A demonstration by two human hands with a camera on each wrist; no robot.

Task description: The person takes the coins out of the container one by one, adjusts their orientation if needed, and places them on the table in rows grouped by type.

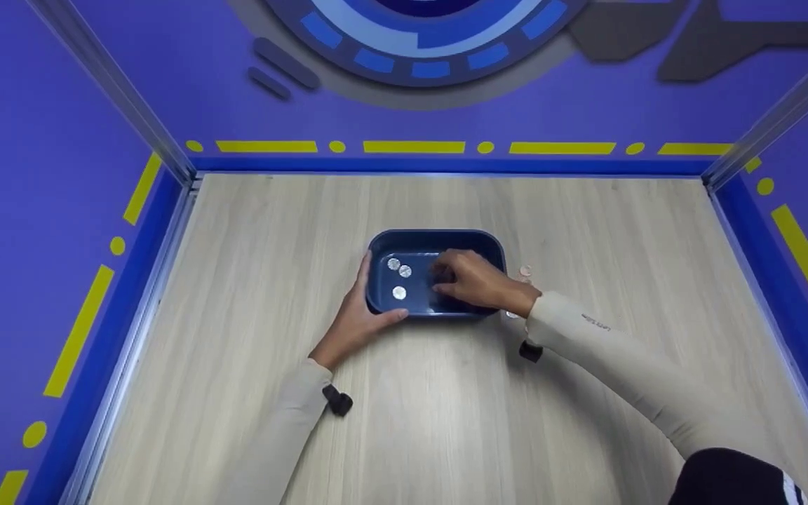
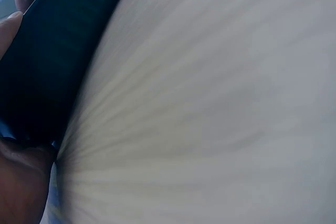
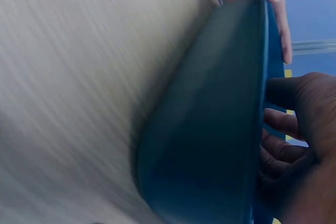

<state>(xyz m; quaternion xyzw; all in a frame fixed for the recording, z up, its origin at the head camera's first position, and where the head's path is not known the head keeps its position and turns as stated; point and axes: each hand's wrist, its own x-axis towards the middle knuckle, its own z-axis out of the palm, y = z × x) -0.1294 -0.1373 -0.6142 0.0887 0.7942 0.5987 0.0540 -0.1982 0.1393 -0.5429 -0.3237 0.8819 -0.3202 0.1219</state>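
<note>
Tray [image 1: 418, 242] stands upright on the table [image 1: 404, 435], ahead of the person, rim level as far as seen. Left hand [image 1: 358, 319] grips its left near corner, thumb over the near rim, fingers along the end wall. Right hand [image 1: 470, 282] reaches inside over the right rim, fingers bent; whether they pinch anything cannot be told.

Judgement on method: the left hand should brace without lifting; the right fingertips should work low, near the floor of the tray, so no coin bounces or is knocked, and the wrist should clear the rim.

Condition: tray dark blue, rounded at the corners, walls flaring upward, interior glossy; no damage evident. Three silvery coins [image 1: 399, 292] lie flat inside, towards the left. Loose coins [image 1: 525, 271] lie outside, just beyond the right end, partly hidden by the right wrist.
</note>
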